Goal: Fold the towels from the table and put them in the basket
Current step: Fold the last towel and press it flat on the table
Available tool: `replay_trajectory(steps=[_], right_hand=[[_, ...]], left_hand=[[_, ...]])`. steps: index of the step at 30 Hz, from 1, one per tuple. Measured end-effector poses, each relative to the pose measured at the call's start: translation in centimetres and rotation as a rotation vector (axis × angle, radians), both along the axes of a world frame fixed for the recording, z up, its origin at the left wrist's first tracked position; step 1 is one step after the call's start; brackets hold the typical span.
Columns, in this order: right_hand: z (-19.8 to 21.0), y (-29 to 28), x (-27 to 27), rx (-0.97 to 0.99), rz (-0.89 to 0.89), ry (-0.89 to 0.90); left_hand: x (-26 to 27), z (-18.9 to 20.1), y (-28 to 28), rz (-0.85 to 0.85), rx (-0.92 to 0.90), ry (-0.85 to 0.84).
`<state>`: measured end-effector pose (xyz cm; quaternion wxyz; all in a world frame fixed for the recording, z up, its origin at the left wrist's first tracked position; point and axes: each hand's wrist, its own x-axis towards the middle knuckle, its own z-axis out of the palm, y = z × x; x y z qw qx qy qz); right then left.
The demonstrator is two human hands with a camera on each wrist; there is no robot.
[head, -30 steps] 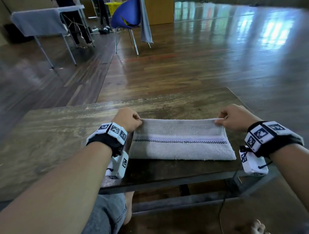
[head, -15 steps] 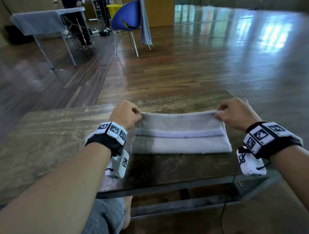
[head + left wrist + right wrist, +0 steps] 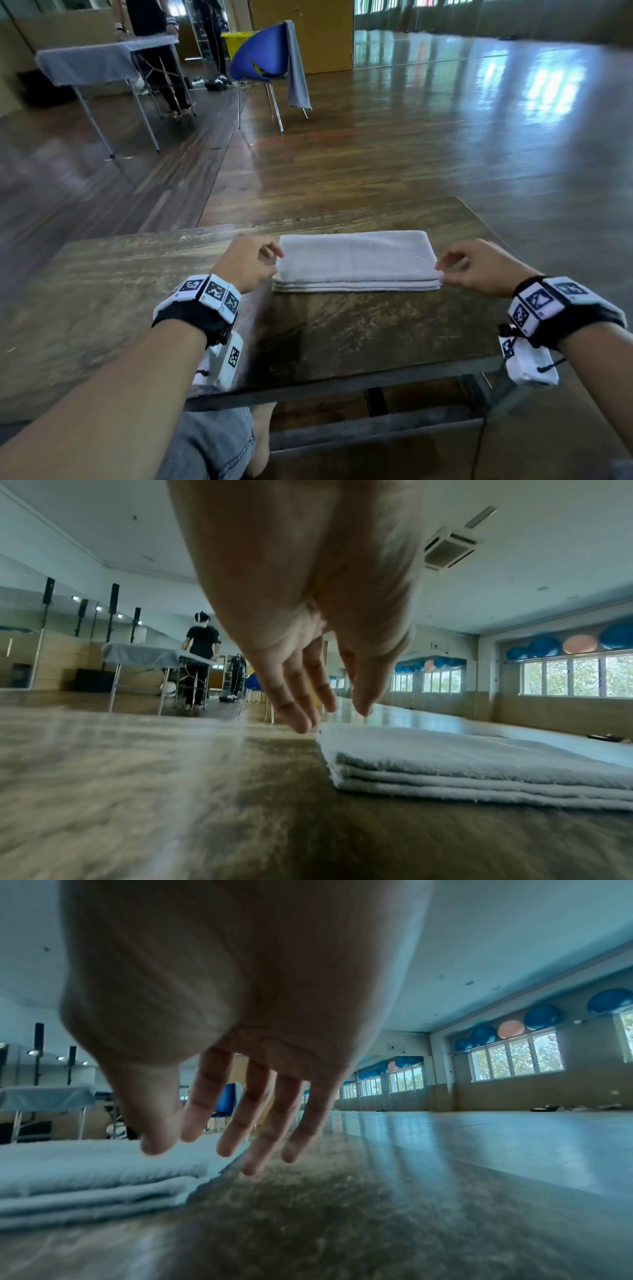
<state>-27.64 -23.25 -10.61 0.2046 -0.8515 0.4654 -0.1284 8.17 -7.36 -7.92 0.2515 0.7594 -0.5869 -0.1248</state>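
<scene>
A pale grey towel [image 3: 356, 260] lies folded in several layers on the dark wooden table [image 3: 120, 291]. In the left wrist view the towel [image 3: 479, 767] shows its stacked edges, as does the towel [image 3: 85, 1175] in the right wrist view. My left hand [image 3: 253, 263] hovers just off the towel's left end, its fingers [image 3: 301, 712] straight and holding nothing. My right hand [image 3: 479, 265] sits at the towel's right end, fingers [image 3: 240, 1123] spread and relaxed above the table, gripping nothing. No basket shows in any view.
The table's front edge [image 3: 342, 383] lies near my knees. Beyond the table, a blue chair [image 3: 263, 61] with a grey cloth draped on it stands on the wooden floor. A covered folding table [image 3: 99, 65] with a person standing behind it is at the far left.
Both hands brought the towel's near edge over onto its far half, hiding the striped band. They have let go and now hover at its two ends.
</scene>
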Motion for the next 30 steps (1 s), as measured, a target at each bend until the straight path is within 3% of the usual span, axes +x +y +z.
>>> replay_trajectory(steps=[4,8,17,22,24,27,30], right_hand=[[-0.7,-0.4,0.6,0.018,-0.107,0.081],[-1.4,-0.5,1.3,0.107,-0.2,0.194],[-0.4,0.4,2.3,0.111,-0.297,0.208],[1.4,0.2,2.0,0.031,-0.314,-0.002],[1.8,0.3,1.8,0.058,-0.307,0.021],[1.1,1.0,1.6,0.022,-0.328,0.209],[0.1,1.1,1.8,-0.112,-0.245,0.205]], left_hand=[[0.0,-1.3,-0.6,0.155,0.224,-0.035],[-0.3,-1.9,-1.2,0.198,0.366,-0.089],[-0.8,-2.0,-2.3,0.291,0.297,-0.055],[-0.5,-0.4,-2.4,0.414,0.155,0.027],[-0.5,-0.2,-2.1,0.394,0.215,0.051],[-0.8,-0.9,-1.5,0.33,0.38,0.035],[-1.2,-1.3,-1.6,0.211,0.265,-0.056]])
